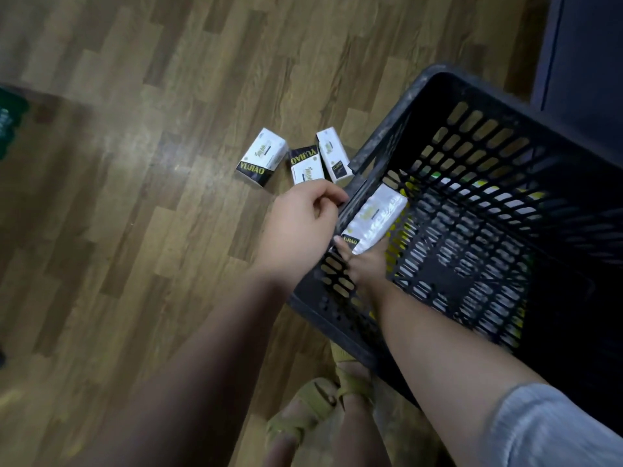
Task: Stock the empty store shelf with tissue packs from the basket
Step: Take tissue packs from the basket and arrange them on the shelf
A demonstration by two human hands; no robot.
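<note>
A black slotted plastic basket (381, 143) stands on the wooden floor at the right. My left hand (300, 224) grips its near rim from outside. Inside the basket, my right hand (365, 261) holds a white tissue pack with a black band (377, 219) against the inner wall, lifted off the bottom. Three more white and black tissue packs lie on the floor just beyond the basket's left corner: one at the left (261, 157), one in the middle (306, 165), one by the rim (333, 155). No shelf is in view.
A dark cabinet or wall panel (580, 52) rises at the top right behind the basket. My foot in a tan sandal (317, 409) stands by the basket's near corner. A dark green object (8, 119) sits at the left edge. Wooden floor spreads to the left.
</note>
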